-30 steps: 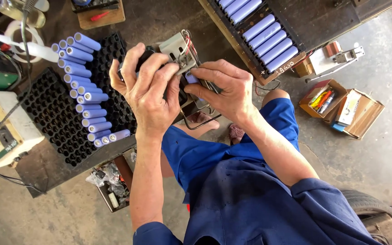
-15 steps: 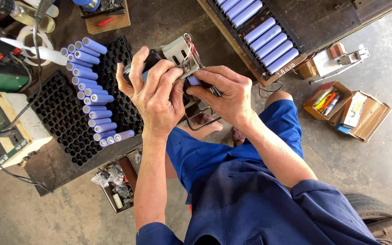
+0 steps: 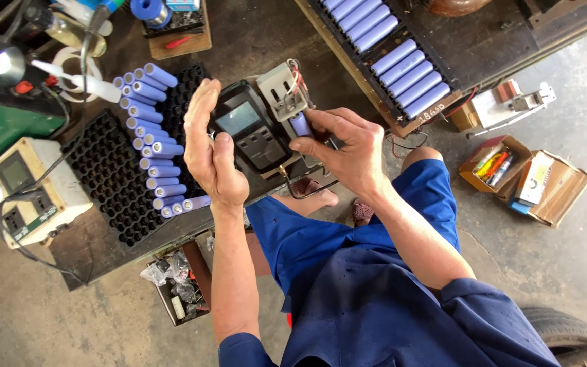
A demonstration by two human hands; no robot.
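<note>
A black handheld meter (image 3: pixel 246 129) with a grey screen lies tilted on the bench edge, and a grey cell-holder fixture with wires (image 3: pixel 281 92) sits at its top right. My left hand (image 3: pixel 208 149) stands open beside the meter's left edge, fingers straight up, thumb against the case. My right hand (image 3: pixel 344 149) pinches a purple cylindrical cell (image 3: pixel 300 124) just below the fixture. My blue trousers and sleeves fill the lower middle.
A black cell tray (image 3: pixel 113 177) holds a column of purple cells (image 3: pixel 151 143) on the left. A wooden frame (image 3: pixel 358 68) with more cells is at top right. A white power unit (image 3: pixel 25 190) is far left. Open cardboard boxes (image 3: pixel 545 183) lie on the floor.
My left hand has opened and swung off the front of the meter, so its screen now shows. My right hand stays at the cell by the fixture.
</note>
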